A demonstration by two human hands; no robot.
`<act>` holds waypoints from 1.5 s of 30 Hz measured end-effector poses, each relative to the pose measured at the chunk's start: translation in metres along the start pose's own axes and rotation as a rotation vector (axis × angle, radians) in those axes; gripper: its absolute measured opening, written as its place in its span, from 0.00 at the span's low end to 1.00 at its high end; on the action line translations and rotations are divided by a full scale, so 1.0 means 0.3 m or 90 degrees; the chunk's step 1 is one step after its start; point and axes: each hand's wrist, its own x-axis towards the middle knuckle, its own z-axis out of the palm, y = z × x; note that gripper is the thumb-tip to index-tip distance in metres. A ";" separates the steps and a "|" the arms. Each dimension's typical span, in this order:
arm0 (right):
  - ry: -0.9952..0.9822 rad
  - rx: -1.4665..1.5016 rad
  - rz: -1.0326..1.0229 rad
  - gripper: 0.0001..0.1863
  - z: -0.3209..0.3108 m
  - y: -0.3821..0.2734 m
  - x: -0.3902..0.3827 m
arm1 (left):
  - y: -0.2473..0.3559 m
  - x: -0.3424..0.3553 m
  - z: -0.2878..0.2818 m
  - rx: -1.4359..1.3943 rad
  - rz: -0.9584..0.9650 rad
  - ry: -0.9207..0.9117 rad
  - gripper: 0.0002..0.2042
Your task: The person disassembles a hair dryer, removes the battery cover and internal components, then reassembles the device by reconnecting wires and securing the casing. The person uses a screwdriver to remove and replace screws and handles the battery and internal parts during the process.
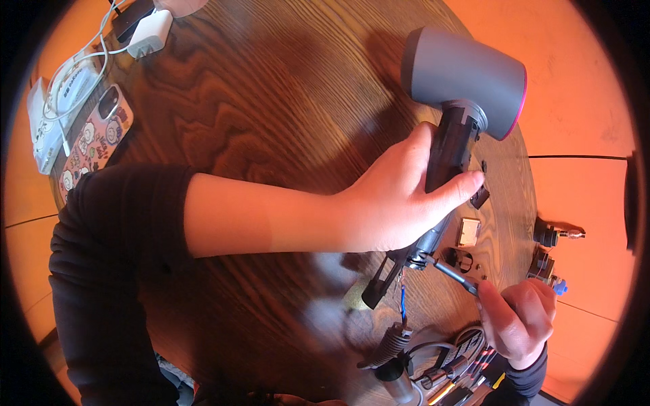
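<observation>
A grey hair dryer (467, 74) with a pink rim is tilted above the wooden table, its head at the far right. My left hand (403, 193) is wrapped round its black handle, whose outer cover is off. In my right hand (520, 321), closed at the lower right, is a thin screwdriver (458, 276). The screwdriver's tip meets the lower end of the handle; the exact contact point is too small to make out. Beside it a black slotted piece (380, 284) sticks out. Blue wiring (403, 304) runs from the handle end to a ribbed black cord sleeve (393, 345).
Small loose parts lie right of the handle, among them a pale rectangular piece (468, 232). Several tools (467, 379) and cords crowd the near right. A patterned phone (101, 132), white charger (150, 34), cable and plastic package (51, 128) occupy the far left of the table (271, 115).
</observation>
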 end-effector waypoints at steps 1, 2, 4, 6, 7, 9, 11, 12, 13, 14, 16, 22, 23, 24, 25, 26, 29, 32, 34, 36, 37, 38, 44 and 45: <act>0.003 0.009 0.019 0.22 -0.002 -0.011 -0.004 | -0.001 0.003 -0.001 -0.002 0.025 -0.009 0.17; 0.011 0.015 0.054 0.19 0.000 -0.027 -0.007 | -0.001 0.005 -0.004 -0.004 0.049 -0.019 0.17; 0.013 0.028 0.093 0.17 -0.002 -0.042 -0.009 | 0.001 0.007 -0.008 -0.002 0.049 -0.043 0.18; 0.003 0.039 0.100 0.16 -0.010 -0.047 -0.011 | 0.010 0.002 -0.022 0.010 -0.003 -0.070 0.21; 0.003 0.047 0.102 0.16 -0.013 -0.048 -0.012 | 0.017 0.001 -0.030 0.004 -0.017 -0.079 0.21; 0.006 0.062 0.107 0.15 -0.021 -0.048 -0.017 | 0.031 -0.003 -0.041 -0.083 -0.083 -0.087 0.22; 0.008 0.073 0.110 0.15 -0.025 -0.048 -0.021 | 0.039 0.003 -0.037 -0.134 -0.084 -0.069 0.22; 0.010 0.078 0.111 0.15 -0.025 -0.049 -0.022 | 0.041 0.007 -0.031 -0.149 -0.095 -0.050 0.22; 0.007 0.077 0.106 0.16 -0.023 -0.050 -0.022 | 0.042 0.010 -0.027 -0.167 -0.092 -0.037 0.22; 0.005 0.076 0.102 0.16 -0.019 -0.053 -0.020 | 0.043 0.012 -0.024 -0.181 -0.107 -0.018 0.22; 0.005 0.073 0.094 0.16 -0.011 -0.056 -0.011 | 0.045 0.011 -0.023 -0.192 -0.088 -0.022 0.21; 0.012 0.063 0.078 0.18 0.007 -0.063 0.025 | 0.056 0.004 -0.040 -0.171 -0.098 -0.068 0.18; 0.010 0.065 0.078 0.18 0.008 -0.063 0.030 | 0.054 0.004 -0.034 -0.178 -0.088 -0.061 0.17; 0.009 0.066 0.078 0.18 0.010 -0.062 0.033 | 0.052 0.005 -0.030 -0.180 -0.081 -0.056 0.16; 0.006 0.068 0.074 0.18 0.011 -0.061 0.036 | 0.050 0.007 -0.029 -0.188 -0.082 -0.045 0.15; 0.003 0.070 0.071 0.18 0.012 -0.060 0.038 | 0.048 0.009 -0.028 -0.192 -0.086 -0.035 0.14; 0.001 0.071 0.067 0.18 0.015 -0.057 0.040 | 0.042 0.013 -0.024 -0.190 -0.085 -0.018 0.12; -0.004 0.070 0.062 0.19 0.016 -0.054 0.040 | 0.043 0.013 -0.021 -0.184 -0.100 -0.006 0.11; -0.004 0.069 0.059 0.19 0.018 -0.052 0.040 | 0.044 0.013 -0.019 -0.181 -0.108 -0.001 0.11; 0.001 0.068 0.057 0.19 0.023 -0.051 0.041 | 0.045 0.015 -0.017 -0.179 -0.107 0.002 0.11; -0.003 0.069 0.057 0.19 0.026 -0.050 0.043 | 0.045 0.014 -0.017 -0.171 -0.104 0.004 0.11; -0.006 0.069 0.057 0.19 0.027 -0.049 0.044 | 0.045 0.014 -0.016 -0.163 -0.101 0.005 0.11; -0.046 0.009 0.029 0.23 0.007 -0.053 0.047 | 0.043 0.012 -0.009 -0.115 -0.105 0.047 0.12; -0.061 -0.019 0.013 0.23 0.004 -0.053 0.046 | 0.041 0.013 -0.007 -0.104 -0.107 0.059 0.13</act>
